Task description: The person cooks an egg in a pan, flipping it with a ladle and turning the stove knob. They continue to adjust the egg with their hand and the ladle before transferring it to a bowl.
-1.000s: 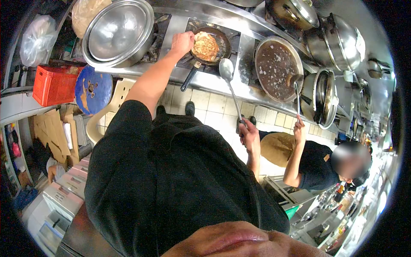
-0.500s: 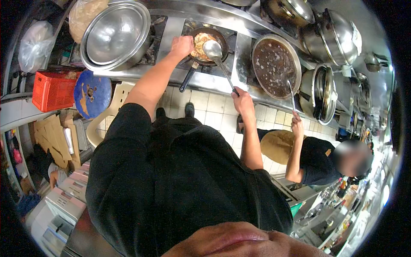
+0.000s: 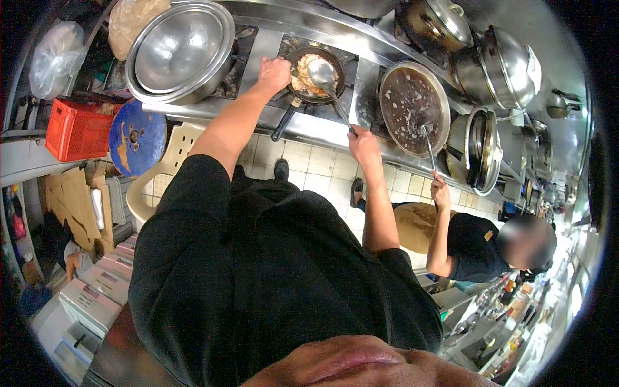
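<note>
Two bare hands are working over a round, dark frying pan (image 3: 340,77) with a black handle, which is sitting on a burner of the stainless-steel worktop (image 3: 366,90). A flat, browned piece of food (image 3: 301,81) is lying inside the pan. The left hand (image 3: 275,73) is curling its fingers together at the pan's left edge; whether they are pinching the food or the rim, I cannot tell. The right hand (image 3: 365,147) is gripping the dark end of a long-handled metal spoon (image 3: 320,72), whose bowl is covering part of the food. The pan's handle is pointing toward the person, below the left hand.

To the left, wide, shiny metal bowls (image 3: 187,51) are standing nested on the worktop. To the right, a broad, round metal pan (image 3: 446,106) is holding dark brown liquid (image 3: 407,97) with pale patches. Beside it, a co-worker in a black top and tan apron (image 3: 412,227) is holding a slim metal utensil (image 3: 431,151) in one hand (image 3: 440,193), its far end dipping into that liquid.
</note>
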A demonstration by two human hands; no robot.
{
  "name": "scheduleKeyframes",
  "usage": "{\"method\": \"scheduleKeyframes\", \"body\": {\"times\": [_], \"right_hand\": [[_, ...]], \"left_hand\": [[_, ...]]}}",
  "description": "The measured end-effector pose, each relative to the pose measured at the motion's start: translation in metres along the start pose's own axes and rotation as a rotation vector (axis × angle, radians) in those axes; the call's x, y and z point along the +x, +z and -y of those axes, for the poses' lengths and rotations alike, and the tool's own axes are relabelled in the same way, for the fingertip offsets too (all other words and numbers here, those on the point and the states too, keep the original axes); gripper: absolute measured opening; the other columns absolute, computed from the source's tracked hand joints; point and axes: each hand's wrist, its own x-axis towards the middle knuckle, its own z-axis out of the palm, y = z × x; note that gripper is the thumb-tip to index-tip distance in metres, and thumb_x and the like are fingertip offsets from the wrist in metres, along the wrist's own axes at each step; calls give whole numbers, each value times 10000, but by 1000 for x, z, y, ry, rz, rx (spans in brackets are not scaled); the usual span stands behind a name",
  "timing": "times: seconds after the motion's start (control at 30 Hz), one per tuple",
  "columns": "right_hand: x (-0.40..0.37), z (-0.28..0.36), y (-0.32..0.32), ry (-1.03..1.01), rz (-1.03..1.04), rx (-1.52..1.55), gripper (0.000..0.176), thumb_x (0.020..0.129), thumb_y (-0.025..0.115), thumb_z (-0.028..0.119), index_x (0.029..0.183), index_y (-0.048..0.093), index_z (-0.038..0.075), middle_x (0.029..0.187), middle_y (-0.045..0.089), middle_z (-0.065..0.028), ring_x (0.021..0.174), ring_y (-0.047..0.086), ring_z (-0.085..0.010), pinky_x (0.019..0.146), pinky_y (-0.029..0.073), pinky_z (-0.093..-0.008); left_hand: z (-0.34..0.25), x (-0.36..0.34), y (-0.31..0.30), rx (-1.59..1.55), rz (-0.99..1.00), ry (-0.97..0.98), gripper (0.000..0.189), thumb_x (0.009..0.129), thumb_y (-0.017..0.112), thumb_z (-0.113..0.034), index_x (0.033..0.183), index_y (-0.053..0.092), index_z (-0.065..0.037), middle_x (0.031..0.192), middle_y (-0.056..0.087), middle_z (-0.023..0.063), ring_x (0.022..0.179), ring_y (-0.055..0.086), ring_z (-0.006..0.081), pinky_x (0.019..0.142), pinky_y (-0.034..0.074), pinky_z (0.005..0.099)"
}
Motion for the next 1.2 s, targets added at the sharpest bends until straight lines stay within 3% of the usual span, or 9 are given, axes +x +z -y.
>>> {"method": "scheduleKeyframes", "body": {"times": [0.2,0.33,0.4,0.5,0.67,0.83,0.93,1.1,1.2], "right_hand": [[9,-8,-18,-75,13,12,274,904,538,248,1107,657,107,1050,651,-222,993,613,-424,850,497,-488],[8,3,-22,-25,-8,74,374,872,608,235,1199,632,54,1085,654,-239,1050,621,-384,888,480,-394],[10,4,-13,-11,1,61,363,872,605,256,1194,642,95,1075,656,-232,1050,620,-387,884,483,-405],[21,-8,12,22,71,-4,336,872,603,288,1178,658,159,1056,659,-230,1053,621,-385,891,486,-413],[14,0,5,-14,36,5,398,877,608,279,1218,626,75,1085,655,-234,1072,617,-382,906,481,-402],[2,33,-22,-14,11,42,419,878,607,269,1227,611,38,1144,628,-250,1100,600,-384,915,476,-406],[12,13,13,-130,-22,-50,297,919,538,253,1125,661,80,1037,654,-245,1002,620,-415,868,496,-475],[10,17,15,-101,15,45,323,897,572,235,1135,653,32,1069,650,-247,1027,620,-404,887,497,-426],[24,-15,19,-80,-30,125,383,889,602,277,1205,634,63,837,675,-169,702,635,-240,642,488,-377]], "left_hand": [[-13,-37,-39,-217,-144,-67,127,814,578,-153,826,703,-129,872,667,99,877,650,291,855,406,471],[1,-110,-51,-420,-315,-29,70,798,630,-162,778,680,-117,790,634,82,822,634,279,798,412,453],[23,-156,-37,-427,-346,-69,72,804,632,-165,792,680,-113,802,646,83,814,628,276,777,414,445],[39,-233,-38,-325,-231,-209,93,819,639,-175,815,693,-100,839,665,88,789,629,289,773,413,440],[69,-345,-18,-375,23,-420,148,842,632,-210,902,725,-112,901,688,86,825,651,281,783,421,427],[102,-417,17,-442,80,-542,170,843,617,-216,897,718,-90,894,686,134,846,651,324,782,479,438],[115,-438,24,-469,120,-553,197,839,611,-215,918,706,-62,884,678,186,843,652,365,753,512,443],[120,-454,33,-546,142,-581,205,822,618,-174,945,703,-33,862,678,212,822,668,366,743,520,426],[123,-461,33,-583,170,-595,214,827,618,-175,961,704,-33,852,682,209,826,678,353,751,522,414]]}}
